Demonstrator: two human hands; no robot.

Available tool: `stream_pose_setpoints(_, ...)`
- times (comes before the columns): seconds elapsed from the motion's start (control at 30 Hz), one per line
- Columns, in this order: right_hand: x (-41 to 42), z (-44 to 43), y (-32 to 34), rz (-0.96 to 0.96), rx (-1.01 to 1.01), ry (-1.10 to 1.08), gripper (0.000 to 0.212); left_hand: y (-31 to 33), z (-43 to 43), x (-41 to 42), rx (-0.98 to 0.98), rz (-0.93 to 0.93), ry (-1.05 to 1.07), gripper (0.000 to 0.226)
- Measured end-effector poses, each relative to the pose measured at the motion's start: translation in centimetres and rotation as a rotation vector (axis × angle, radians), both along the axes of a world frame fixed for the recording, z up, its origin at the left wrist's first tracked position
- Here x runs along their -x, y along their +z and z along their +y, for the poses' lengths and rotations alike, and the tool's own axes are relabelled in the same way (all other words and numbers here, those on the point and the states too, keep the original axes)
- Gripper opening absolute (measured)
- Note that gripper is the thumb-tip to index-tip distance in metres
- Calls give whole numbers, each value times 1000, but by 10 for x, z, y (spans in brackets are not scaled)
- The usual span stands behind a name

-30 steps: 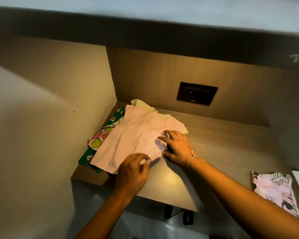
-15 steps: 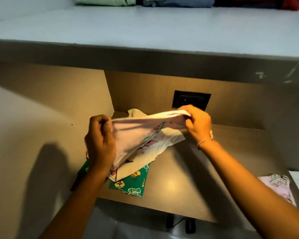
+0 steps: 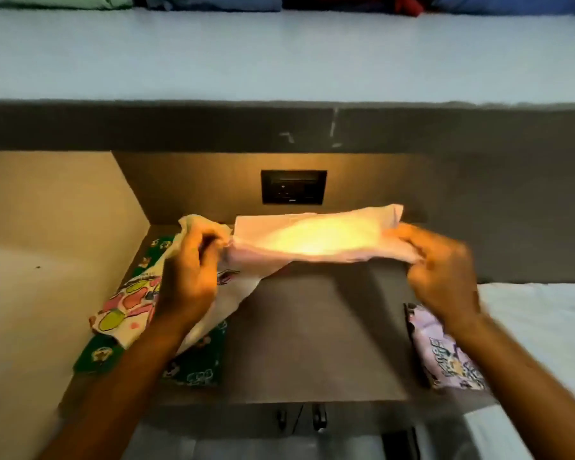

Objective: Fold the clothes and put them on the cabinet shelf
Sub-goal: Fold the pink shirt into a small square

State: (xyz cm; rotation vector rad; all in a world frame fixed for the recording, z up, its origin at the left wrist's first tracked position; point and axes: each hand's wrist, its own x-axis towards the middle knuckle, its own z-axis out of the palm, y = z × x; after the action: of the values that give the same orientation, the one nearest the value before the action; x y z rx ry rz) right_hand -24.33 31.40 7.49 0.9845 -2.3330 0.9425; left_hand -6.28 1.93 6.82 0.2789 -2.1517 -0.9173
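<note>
Just below the dark wall socket, the pale pink garment hangs stretched in the air, the left hand pinched shut on its left end and the right hand closed on its right end. A second ago it lay flat on the pile with both hands smoothing it; now it has been lifted clear and drawn out sideways into a long band, with the view tipped up. I judge the fold is being carried further in the air, or the piece is being readied for the shelf.

Left of the socket and lower, a patterned cream piece lies over a green printed one against the side wall. Right of the socket, near the front edge, sits a lilac printed bundle. Between them the wooden desk surface offers bare room for laying the garment down. Above the socket, the pale shelf has open room in front of folded clothes at the back.
</note>
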Motion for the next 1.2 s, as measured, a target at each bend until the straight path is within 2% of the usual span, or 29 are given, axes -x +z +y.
stream_pose_setpoints(0.07,-32,24,-49,-177,-94,-6,47,-48,12,-30,-20,-266,-108,12)
stream_pose_setpoints(0.13,-60,40,-90,-433,-263,41,48,-86,22,-55,45,-504,-193,30)
stream_pose_setpoints(0.2,-83,55,-114,-593,-451,160,45,-112,27,-77,135,-679,-260,47)
stream_pose_setpoints(0.27,-95,67,-126,-645,-538,242,50,-123,28,-89,168,-749,-281,36)
stream_pose_setpoints(0.33,-94,64,-124,-669,-492,207,51,-126,30,-81,181,-705,-251,35)
stream_pose_setpoints(0.4,-78,43,-125,-613,-415,157,54,-125,34,-48,201,-657,-195,49)
stream_pose_setpoints(0.47,-55,12,-133,-528,-399,104,59,-127,35,-4,229,-690,-154,62)
stream_pose_setpoints(0.57,-24,-21,-159,-432,-610,22,61,-148,29,36,435,-891,-95,72)
stream_pose_setpoints(0.67,0,-21,-181,-356,-711,-12,66,-173,19,38,474,-942,-30,69)
stream_pose_setpoints(0.83,10,-14,-178,-323,-766,14,69,-168,18,27,476,-908,-90,74)
stream_pose_setpoints(0.93,-13,4,-162,-374,-623,51,66,-151,19,0,455,-759,-181,76)
stream_pose_setpoints(1.03,-51,36,-146,-364,-544,131,63,-148,26,-45,508,-643,-289,65)
stream_pose_setpoints(1.13,-89,76,-149,-257,-654,201,65,-158,30,-87,562,-709,-336,60)
stream_pose_setpoints(1.2,-102,90,-153,-256,-722,160,68,-164,30,-102,587,-662,-332,55)
